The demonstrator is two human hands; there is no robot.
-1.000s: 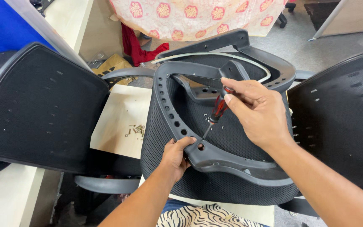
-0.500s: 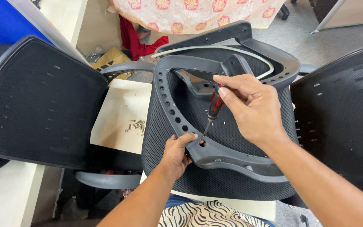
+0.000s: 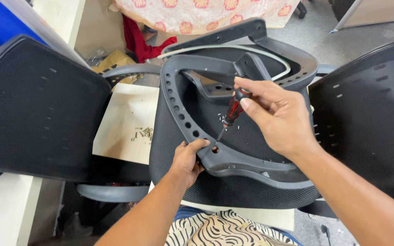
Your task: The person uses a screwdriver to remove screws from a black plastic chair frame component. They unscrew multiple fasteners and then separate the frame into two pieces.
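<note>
Screwdriver [image 3: 231, 111] tip above frame [image 3: 233, 163] hole

The 1 head-worn camera looks steeply down, close over the hands and chair frame [image 3: 233, 164]

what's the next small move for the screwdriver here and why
Probably lower the screwdriver tip a touch, into the hole at the frame's lower corner. The right hand holds it slanted with the tip just above and right of that hole, while the left hand steadies the grey plastic frame beside it.
</note>
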